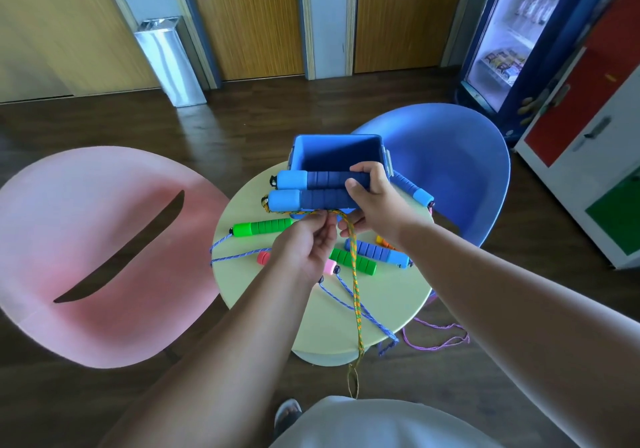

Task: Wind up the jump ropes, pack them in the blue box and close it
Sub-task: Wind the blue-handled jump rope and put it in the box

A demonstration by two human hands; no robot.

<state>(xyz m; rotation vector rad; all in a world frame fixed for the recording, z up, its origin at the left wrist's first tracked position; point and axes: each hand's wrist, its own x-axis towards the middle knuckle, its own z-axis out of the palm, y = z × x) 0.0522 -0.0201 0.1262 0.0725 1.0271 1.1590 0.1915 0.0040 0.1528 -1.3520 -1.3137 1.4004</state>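
Head view: we are early in the task. Our right hand is closed around a pair of blue handles, held side by side above the round surface. Our left hand pinches the yellow-green rope just under those handles; most of it hangs loose off the surface edge, so winding looks barely begun. Blue box sits open and looks empty, right behind the handles, no lid seen. Green handles, another blue handle and pink ends lie unwound beneath our hands. Packing and closing remain.
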